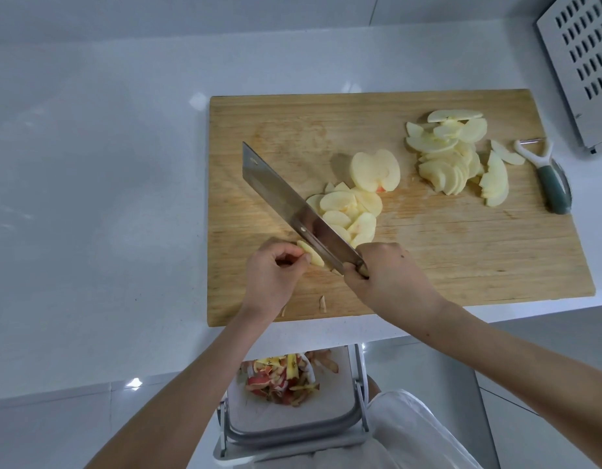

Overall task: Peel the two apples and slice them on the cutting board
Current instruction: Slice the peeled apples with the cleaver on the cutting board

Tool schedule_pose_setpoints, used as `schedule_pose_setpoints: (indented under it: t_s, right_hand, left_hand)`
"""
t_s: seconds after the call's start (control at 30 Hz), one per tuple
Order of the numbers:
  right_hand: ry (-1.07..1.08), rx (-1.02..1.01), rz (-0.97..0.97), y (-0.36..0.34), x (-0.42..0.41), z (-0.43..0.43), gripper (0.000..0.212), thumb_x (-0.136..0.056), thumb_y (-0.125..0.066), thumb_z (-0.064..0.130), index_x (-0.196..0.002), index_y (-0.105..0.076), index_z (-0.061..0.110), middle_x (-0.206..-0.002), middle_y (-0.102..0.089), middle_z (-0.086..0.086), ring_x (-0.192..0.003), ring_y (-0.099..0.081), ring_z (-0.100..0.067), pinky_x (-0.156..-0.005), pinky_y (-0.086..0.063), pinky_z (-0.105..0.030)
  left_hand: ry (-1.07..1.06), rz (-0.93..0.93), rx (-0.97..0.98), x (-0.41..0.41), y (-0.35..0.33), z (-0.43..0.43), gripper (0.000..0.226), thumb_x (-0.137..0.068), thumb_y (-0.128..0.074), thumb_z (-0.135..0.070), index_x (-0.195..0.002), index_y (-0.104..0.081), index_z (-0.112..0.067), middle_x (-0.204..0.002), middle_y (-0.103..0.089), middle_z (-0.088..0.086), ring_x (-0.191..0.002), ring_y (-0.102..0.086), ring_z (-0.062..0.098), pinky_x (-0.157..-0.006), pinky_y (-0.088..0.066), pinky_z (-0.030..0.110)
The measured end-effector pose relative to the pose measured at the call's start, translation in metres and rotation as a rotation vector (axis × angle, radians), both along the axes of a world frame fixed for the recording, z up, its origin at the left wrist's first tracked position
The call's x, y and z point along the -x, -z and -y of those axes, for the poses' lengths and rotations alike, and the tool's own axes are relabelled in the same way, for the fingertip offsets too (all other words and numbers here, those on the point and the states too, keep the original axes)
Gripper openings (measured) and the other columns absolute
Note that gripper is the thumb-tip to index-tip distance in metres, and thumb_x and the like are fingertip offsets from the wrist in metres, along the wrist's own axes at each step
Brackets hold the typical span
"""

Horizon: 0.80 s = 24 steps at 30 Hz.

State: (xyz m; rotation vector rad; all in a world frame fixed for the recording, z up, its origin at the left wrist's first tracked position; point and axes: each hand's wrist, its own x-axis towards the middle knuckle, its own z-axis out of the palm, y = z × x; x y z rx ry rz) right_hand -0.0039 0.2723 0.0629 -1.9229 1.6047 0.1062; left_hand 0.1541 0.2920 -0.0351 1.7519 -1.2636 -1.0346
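The left hand (275,269) pinches a pale peeled apple wedge (311,253) near-left on the wooden cutting board (462,248); its long axis runs alongside the steel cleaver (286,198) just right of it, whose handle the right hand (387,275) grips.

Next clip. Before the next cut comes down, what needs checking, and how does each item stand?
1. Grip: right hand holds the cleaver by its handle: ok.
2. Hold: left hand pinches the apple piece beside the blade: ok.
3. Clearance: left hand away from the cutting edge: cannot tell, very close.
4. Support: apple piece lies on the cutting board: ok.
5. Clutter: peeler at the board's right edge, apart from the cutting: ok.
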Motion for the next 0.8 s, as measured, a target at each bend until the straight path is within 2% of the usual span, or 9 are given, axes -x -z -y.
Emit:
schedule_pose_setpoints:
  t_s: [0.3, 0.5, 0.67, 0.8]
  right_hand:
    - [-0.020, -0.048, -0.034, 0.002, 0.000, 0.000, 0.040, -0.094, -0.046, 0.019, -0.058, -0.031, 0.015, -0.057, -0.037, 0.000, -0.049, -0.033, -0.011, -0.044, -0.022, -0.022]
    - [-0.065, -0.068, -0.063, 0.006, -0.003, 0.004, 0.039, -0.094, -0.045, 0.019, -0.059, -0.030, 0.015, -0.058, -0.036, 0.001, -0.049, -0.033, -0.011, -0.044, -0.023, -0.022]
    - [-0.081, -0.075, -0.086, 0.013, -0.009, 0.005, 0.038, -0.095, -0.044, 0.019, -0.060, -0.030, 0.017, -0.060, -0.037, 0.001, -0.052, -0.037, -0.013, -0.044, -0.024, -0.023]
    - [-0.043, -0.082, -0.064, 0.026, -0.015, 0.006, 0.037, -0.095, -0.044, 0.020, -0.060, -0.032, 0.016, -0.061, -0.038, 0.000, -0.057, -0.041, -0.019, -0.044, -0.026, -0.024]
  left_hand:
    - [0.006, 0.023, 0.036, -0.001, 0.001, 0.000, 0.007, -0.078, -0.076, -0.010, -0.084, -0.073, -0.008, -0.082, -0.069, 0.000, -0.075, -0.063, 0.007, -0.068, -0.047, 0.010]
    - [0.026, 0.012, 0.078, -0.002, 0.003, -0.001, 0.006, -0.078, -0.076, -0.008, -0.083, -0.074, -0.007, -0.081, -0.069, 0.003, -0.074, -0.065, 0.011, -0.069, -0.051, 0.016]
    - [0.028, 0.034, 0.097, -0.002, 0.006, -0.001, 0.005, -0.078, -0.076, -0.007, -0.081, -0.074, -0.005, -0.079, -0.069, 0.003, -0.072, -0.063, 0.010, -0.067, -0.047, 0.012]
    - [0.018, 0.019, 0.085, -0.002, 0.007, -0.001, 0.002, -0.079, -0.075, -0.007, -0.079, -0.074, -0.006, -0.078, -0.069, 0.002, -0.072, -0.065, 0.013, -0.067, -0.051, 0.019]
